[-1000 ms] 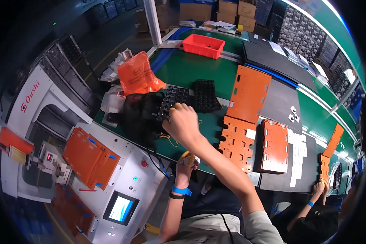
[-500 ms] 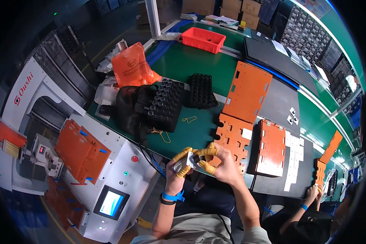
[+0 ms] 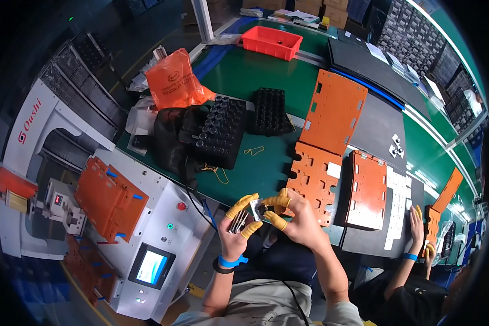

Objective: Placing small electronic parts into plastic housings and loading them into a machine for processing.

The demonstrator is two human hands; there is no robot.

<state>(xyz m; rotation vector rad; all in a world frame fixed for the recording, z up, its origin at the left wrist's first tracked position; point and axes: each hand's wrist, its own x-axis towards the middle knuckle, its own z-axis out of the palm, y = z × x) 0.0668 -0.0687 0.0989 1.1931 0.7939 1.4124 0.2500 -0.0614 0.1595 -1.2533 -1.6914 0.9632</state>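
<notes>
My left hand [image 3: 234, 240], in yellow finger cots and a blue wrist strap, is closed round several thin metal plates [image 3: 238, 221], which are stacked in the palm. At its fingertips one small white plate [image 3: 256, 208] stands tilted, with a small dark part against it. From the other side my right hand [image 3: 303, 221], also in yellow finger cots, pinches at this dark part. Fingers hide much of its shape. Just beyond the right hand lies an orange fixture board [image 3: 311, 182] with cutouts along its edge, joined to a second orange panel [image 3: 336, 114].
Black trays with round parts [image 3: 221, 127] stand on the green table, beside an orange bag [image 3: 174, 81] and a red bin [image 3: 271, 43]. A white machine [image 3: 157, 217] with a screen is on my left. White plates [image 3: 399, 209] lie at right, near a co-worker's hand [image 3: 417, 228].
My left fingers have spread somewhat, so the plates in the palm show more. The co-worker's hand has moved up beside the white plates. The view has shifted slightly.
</notes>
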